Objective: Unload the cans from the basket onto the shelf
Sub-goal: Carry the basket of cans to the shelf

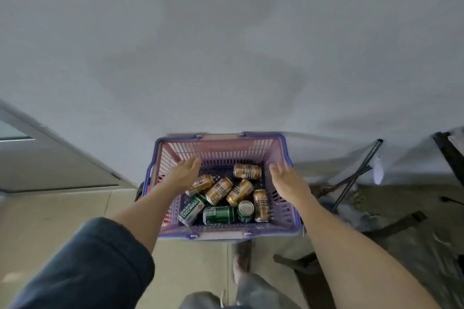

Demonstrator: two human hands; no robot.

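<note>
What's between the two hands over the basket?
In the head view, loose cans: gold cans lie in the gap between left hand and right hand, on the floor of the basket. Neither hand holds one.

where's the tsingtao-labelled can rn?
Head view: the Tsingtao can lies on its side in the basket's near-left corner, just left of another green can and below the left hand.

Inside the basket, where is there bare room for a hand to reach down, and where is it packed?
Bare basket floor shows along the far wall, between the left hand and the far gold can. The near half is crowded with gold cans and green cans lying touching.
</note>
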